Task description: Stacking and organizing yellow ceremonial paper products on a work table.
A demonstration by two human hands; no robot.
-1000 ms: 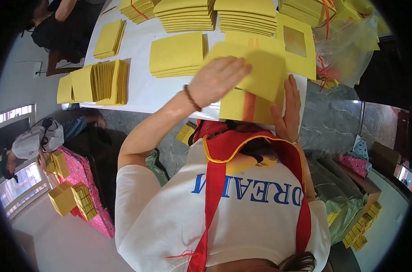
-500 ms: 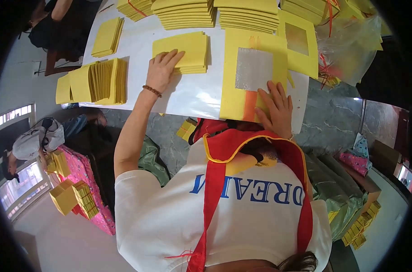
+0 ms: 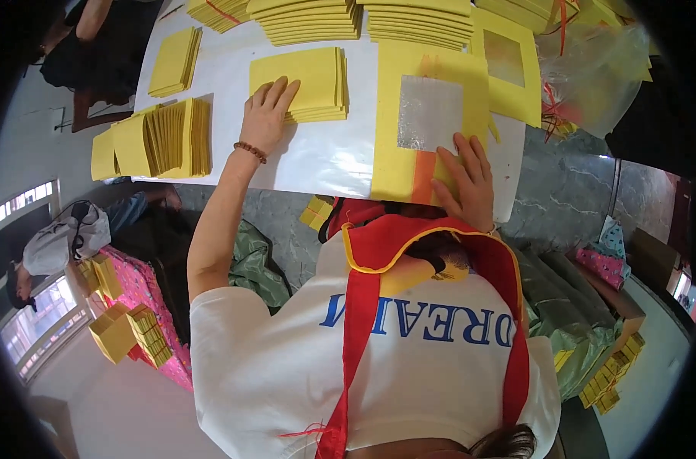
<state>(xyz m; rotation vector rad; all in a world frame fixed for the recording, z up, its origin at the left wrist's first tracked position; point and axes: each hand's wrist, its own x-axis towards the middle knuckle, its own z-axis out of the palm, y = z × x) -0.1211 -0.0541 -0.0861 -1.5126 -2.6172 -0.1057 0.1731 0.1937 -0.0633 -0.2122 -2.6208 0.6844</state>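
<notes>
My left hand lies on the near left corner of a short stack of folded yellow paper pieces, its fingers stretched over the top one. My right hand rests flat, fingers spread, on the lower right part of a large yellow sheet. A greyish translucent square sits in the middle of that sheet, and an orange strip runs below it to the near edge. The fingertips of my right hand reach the lower right corner of the square. Neither hand is lifting anything.
Thick yellow stacks line the table's far side. A fanned row of yellow pieces and a small pile lie left. A second sheet and a clear plastic bag are right. Another person is at far left.
My left hand has shifted slightly left and away from me on the stack. The right hand stays on the sheet, nearly unmoved. The whole view has drifted a little.
</notes>
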